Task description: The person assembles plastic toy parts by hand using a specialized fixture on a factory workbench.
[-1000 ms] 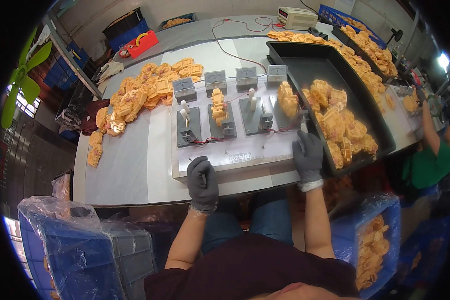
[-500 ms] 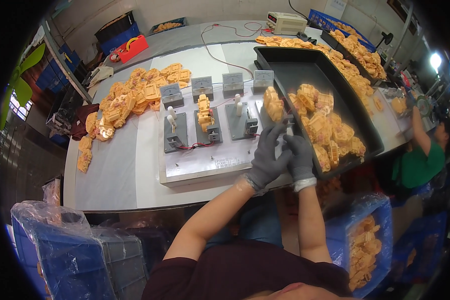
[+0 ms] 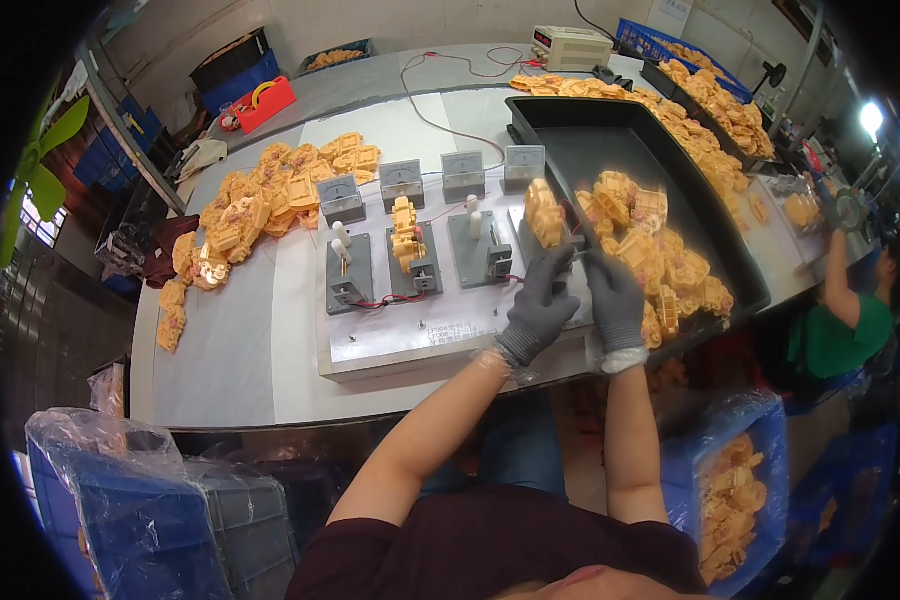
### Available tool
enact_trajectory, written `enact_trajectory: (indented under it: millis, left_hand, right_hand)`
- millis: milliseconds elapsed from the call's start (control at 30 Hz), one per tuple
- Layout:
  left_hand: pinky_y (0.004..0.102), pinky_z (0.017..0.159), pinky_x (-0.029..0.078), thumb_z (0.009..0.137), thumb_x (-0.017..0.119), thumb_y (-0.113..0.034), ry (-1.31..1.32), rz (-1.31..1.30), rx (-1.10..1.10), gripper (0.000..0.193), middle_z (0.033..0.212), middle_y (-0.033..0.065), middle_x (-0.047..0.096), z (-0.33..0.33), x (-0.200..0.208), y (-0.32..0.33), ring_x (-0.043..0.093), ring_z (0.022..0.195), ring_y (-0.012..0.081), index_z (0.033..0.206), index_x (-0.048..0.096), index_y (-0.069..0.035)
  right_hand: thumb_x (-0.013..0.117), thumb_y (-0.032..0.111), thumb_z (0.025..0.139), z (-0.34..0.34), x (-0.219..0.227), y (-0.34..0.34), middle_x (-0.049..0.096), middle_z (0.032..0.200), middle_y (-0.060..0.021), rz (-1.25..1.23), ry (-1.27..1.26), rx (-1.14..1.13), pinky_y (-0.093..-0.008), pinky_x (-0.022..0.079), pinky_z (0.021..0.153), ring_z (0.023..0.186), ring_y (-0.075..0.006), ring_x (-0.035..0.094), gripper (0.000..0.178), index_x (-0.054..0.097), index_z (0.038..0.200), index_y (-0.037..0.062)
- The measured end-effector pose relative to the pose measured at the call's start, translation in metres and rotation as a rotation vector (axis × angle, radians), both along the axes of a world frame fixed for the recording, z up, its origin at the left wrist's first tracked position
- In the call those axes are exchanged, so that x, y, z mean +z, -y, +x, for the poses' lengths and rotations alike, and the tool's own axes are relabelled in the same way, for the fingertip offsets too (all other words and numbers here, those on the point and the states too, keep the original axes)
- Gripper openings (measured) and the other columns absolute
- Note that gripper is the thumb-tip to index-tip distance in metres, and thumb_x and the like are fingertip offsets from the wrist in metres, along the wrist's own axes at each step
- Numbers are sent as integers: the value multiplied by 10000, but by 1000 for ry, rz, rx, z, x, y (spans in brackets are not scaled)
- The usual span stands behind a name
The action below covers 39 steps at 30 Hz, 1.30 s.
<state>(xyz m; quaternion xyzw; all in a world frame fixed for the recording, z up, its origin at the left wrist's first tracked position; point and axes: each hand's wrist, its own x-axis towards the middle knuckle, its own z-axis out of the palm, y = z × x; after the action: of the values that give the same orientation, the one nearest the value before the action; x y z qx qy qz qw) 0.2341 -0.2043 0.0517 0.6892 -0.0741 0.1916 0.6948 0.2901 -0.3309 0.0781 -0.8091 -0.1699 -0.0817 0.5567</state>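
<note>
Both my hands wear grey gloves and work at the right end of a white test board (image 3: 400, 350). My left hand (image 3: 538, 312) is closed at the front of the rightmost grey fixture, its fingertips on the dark clamp part; anything small in them is hidden. A yellow-orange plastic part (image 3: 544, 214) stands upright on that fixture, just beyond my fingertips. My right hand (image 3: 616, 300) has its fingers stretched out beside the near-left rim of a black tray (image 3: 660, 165) and grips nothing visible. Another yellow-orange plastic part (image 3: 406, 232) sits in a fixture further left.
Several analog meters (image 3: 401, 184) line the board's back. Loose yellow-orange parts (image 3: 245, 215) heap at the left, more lie in the tray. A power supply (image 3: 573, 46) and red tape dispenser (image 3: 265, 102) stand behind. A co-worker in green (image 3: 836, 335) sits right; blue bins (image 3: 140, 500) flank me.
My hands have moved apart: the right shifted rightward and its fingers now point toward the tray rim. The left stays by the rightmost fixture's clamp. The standing part remains there.
</note>
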Motion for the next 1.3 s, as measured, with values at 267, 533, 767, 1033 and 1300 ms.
enact_trajectory:
  millis: [267,533,767,1033,1300]
  left_hand:
    - [316,984,408,792,544,-16,2,-132,-104,660,1316,89,472,3,-5,-4,453,1202,178,1422,348,-46]
    - [311,964,410,762,527,-6,-191,-372,-220,679,1249,85,515,3,-9,-6,488,1118,182,1417,345,0]
    - [265,849,441,730,527,-4,-143,-386,-257,560,1036,61,546,3,-2,-7,541,961,161,1287,469,5]
    - [259,813,445,713,532,6,-197,-385,-251,502,1011,63,553,-1,-1,-9,556,928,161,1215,508,8]
    - [255,804,450,710,544,4,-197,-381,-234,496,988,71,599,2,-6,-11,566,912,161,1205,523,20]
  right_hand:
    - [640,243,865,28,41,-24,665,973,-156,-135,13,40,-306,513,761,849,-198,658,418,584,1189,-15]
    - [642,528,752,58,43,-42,613,1100,-263,-454,-105,265,-396,472,889,1044,-382,601,762,475,1303,29]
    - [620,434,749,51,63,-61,602,1102,-285,-628,-93,160,-436,471,905,1042,-408,594,663,452,1233,13]
    - [661,342,736,63,47,-70,613,1065,-280,-623,-60,160,-436,481,875,998,-418,605,631,429,1239,43]
    - [700,359,729,56,55,-72,617,1028,-281,-630,-20,114,-463,487,842,969,-441,601,645,412,1243,95]
